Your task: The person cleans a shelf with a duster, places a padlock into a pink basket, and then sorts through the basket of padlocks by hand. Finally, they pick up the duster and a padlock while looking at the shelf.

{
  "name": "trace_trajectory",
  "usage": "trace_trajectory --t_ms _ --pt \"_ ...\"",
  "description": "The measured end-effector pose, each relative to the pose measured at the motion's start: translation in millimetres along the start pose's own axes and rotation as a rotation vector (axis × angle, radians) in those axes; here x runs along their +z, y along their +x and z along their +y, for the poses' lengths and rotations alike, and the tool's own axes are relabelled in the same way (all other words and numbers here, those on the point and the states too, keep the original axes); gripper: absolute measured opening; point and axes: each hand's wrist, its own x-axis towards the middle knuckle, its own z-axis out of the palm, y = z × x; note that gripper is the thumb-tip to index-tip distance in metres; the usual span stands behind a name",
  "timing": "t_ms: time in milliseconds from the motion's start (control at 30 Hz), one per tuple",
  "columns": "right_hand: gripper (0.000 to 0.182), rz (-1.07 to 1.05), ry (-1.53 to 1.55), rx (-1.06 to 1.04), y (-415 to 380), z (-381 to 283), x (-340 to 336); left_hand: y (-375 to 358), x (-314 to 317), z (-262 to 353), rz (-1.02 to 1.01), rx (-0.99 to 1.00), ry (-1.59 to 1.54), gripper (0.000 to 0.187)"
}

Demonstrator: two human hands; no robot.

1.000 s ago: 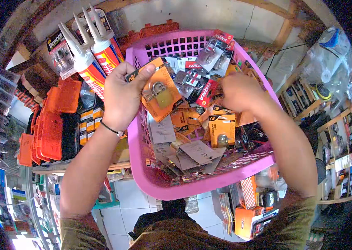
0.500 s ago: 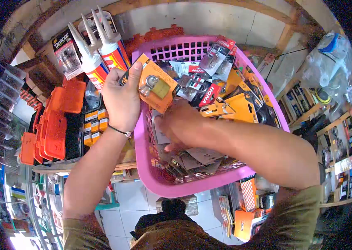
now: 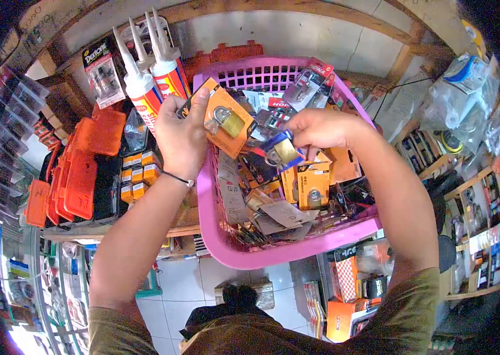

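Over the left rim of a pink plastic basket, my left hand grips an orange carded padlock pack, thumb across its face. My right hand is closed on the top edge of a smaller blue padlock pack, which shows a brass padlock and hangs tilted over the basket's contents. Beneath lies another orange padlock pack. Loose white-grey cards rest near the front of the basket, and red-and-white HONA packs are at its back.
Sealant tubes with long nozzles stand left of the basket, beside a Dextone pack. Orange plastic cases and small yellow-black boxes sit on the wooden shelf. Plastic-wrapped goods hang at right; an orange box is below.
My right hand has come up out of the basket toward the right, now with the blue padlock pack. The left hand still holds the orange pack. Packs inside the basket have shifted.
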Motion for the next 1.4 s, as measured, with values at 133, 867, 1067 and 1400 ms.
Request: trace_trajectory --t_ms 133,867,1067,1400 --pt "0.019 -0.11 0.007 0.063 -5 2 -2 -1 -1 1 -0.015 -0.03 -0.022 0.042" --pt "0.021 0.527 0.424 0.158 -16 8 -29 -3 -4 2 0.06 0.008 0.054 0.037" --pt "0.011 0.493 0.307 0.066 -23 7 -34 -3 -1 -5 0.102 0.014 -0.028 0.038" --pt "0.033 0.196 0.083 -0.3 -30 -7 -20 -3 1 0 -0.054 0.027 0.057 0.036"
